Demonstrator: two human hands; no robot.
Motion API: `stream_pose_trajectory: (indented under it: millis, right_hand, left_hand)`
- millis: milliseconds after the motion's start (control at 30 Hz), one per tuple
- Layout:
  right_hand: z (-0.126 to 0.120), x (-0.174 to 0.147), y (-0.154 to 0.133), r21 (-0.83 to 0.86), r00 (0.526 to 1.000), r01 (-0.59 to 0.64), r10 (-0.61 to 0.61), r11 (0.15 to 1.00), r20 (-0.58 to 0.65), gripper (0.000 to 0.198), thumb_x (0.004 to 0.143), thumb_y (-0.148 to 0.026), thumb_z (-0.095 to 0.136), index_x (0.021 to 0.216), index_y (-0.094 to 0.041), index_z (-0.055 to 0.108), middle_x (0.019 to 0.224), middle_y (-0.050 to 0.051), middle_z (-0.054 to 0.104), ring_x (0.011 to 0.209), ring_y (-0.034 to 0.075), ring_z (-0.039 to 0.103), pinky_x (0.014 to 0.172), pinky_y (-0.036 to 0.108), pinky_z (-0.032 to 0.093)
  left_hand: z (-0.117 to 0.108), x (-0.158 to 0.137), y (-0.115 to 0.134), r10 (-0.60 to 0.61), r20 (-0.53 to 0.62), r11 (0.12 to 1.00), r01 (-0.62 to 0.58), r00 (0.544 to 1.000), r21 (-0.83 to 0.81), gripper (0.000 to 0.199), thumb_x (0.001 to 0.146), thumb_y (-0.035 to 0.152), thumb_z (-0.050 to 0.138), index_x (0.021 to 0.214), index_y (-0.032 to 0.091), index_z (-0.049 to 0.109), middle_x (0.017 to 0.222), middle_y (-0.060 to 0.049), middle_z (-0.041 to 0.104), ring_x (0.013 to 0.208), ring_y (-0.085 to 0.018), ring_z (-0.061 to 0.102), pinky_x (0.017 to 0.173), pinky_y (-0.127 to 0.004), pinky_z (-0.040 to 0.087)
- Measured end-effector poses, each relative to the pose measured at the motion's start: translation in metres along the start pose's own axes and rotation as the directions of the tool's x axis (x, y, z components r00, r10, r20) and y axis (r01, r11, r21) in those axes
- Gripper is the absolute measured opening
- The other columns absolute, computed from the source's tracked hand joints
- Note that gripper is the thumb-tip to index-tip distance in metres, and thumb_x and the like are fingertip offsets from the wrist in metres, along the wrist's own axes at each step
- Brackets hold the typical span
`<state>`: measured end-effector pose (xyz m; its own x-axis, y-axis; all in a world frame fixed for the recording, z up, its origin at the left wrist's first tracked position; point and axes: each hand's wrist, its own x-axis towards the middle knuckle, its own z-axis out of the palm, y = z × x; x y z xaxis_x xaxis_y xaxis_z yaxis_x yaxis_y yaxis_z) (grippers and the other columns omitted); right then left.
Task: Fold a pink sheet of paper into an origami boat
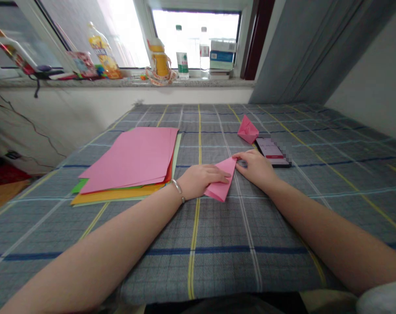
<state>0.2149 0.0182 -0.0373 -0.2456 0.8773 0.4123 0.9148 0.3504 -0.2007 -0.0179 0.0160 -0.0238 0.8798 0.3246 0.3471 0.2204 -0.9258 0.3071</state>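
A folded piece of pink paper (219, 191) lies on the plaid cloth in front of me, narrowing to a point at its far right end. Across its left part my left hand (200, 179) rests with fingers stretched out flat, pressing the paper down; a silver bangle circles that wrist. My right hand (254, 165) pinches the paper's far tip between thumb and forefinger. Beyond the right hand sits another folded pink paper piece (248, 129), standing up in angular shape. It is beside a phone (272, 152) with a lit screen, partly blurred.
To the left lies a stack of coloured paper (132, 159), pink on top with green, orange and yellow edges showing. The plaid cloth (224, 270) spreads under everything. Bottles, a yellow flask (160, 61) and boxes (222, 56) line the windowsill (125, 83). A grey curtain (302, 48) hangs at right.
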Motion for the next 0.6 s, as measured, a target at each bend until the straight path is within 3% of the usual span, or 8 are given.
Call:
stream_pose_trajectory:
  millis: [167, 367, 467, 600]
  right_hand:
    - [0.01, 0.003, 0.008, 0.06, 0.993, 0.109, -0.112, 0.992, 0.049, 0.038, 0.083, -0.026, 0.055, 0.12, -0.017, 0.062, 0.11, 0.008, 0.068, 0.105, 0.025, 0.057, 0.091, 0.039, 0.045]
    - [0.013, 0.002, 0.009, 0.053, 0.985, 0.16, -0.163, 0.986, 0.059, 0.037, 0.084, -0.024, 0.053, 0.118, -0.014, 0.062, 0.115, 0.01, 0.066, 0.108, 0.026, 0.054, 0.095, 0.042, 0.042]
    - [0.014, 0.002, 0.009, 0.094, 0.981, 0.176, -0.182, 0.98, 0.064, 0.036, 0.084, -0.02, 0.052, 0.118, -0.013, 0.061, 0.116, 0.01, 0.065, 0.109, 0.025, 0.054, 0.096, 0.041, 0.042]
    - [0.013, 0.0, 0.009, 0.141, 0.981, 0.173, -0.184, 0.975, 0.065, 0.038, 0.083, -0.02, 0.053, 0.12, -0.013, 0.059, 0.119, 0.011, 0.063, 0.111, 0.024, 0.054, 0.098, 0.04, 0.041]
  left_hand:
    - [0.006, 0.002, 0.0, 0.052, 0.163, 0.962, -0.093, 0.985, 0.256, 0.036, 0.092, 0.017, 0.046, 0.127, 0.022, 0.055, 0.126, -0.002, 0.061, 0.117, -0.016, 0.053, 0.101, -0.031, 0.041]
    - [0.008, 0.007, 0.014, 0.006, 0.232, 0.848, -0.128, 0.973, 0.514, 0.036, 0.097, 0.018, 0.038, 0.132, 0.017, 0.047, 0.126, -0.006, 0.061, 0.111, -0.019, 0.053, 0.087, -0.033, 0.045]
    - [0.01, 0.011, 0.023, -0.059, 0.254, 0.798, -0.107, 0.965, 0.594, 0.034, 0.097, 0.019, 0.037, 0.129, 0.014, 0.049, 0.117, -0.008, 0.065, 0.103, -0.02, 0.056, 0.078, -0.032, 0.046]
    - [0.014, 0.014, 0.032, -0.206, 0.188, 0.73, 0.023, 0.96, 0.683, 0.032, 0.096, 0.014, 0.036, 0.124, 0.011, 0.053, 0.12, -0.012, 0.062, 0.097, -0.022, 0.059, 0.073, -0.033, 0.046]
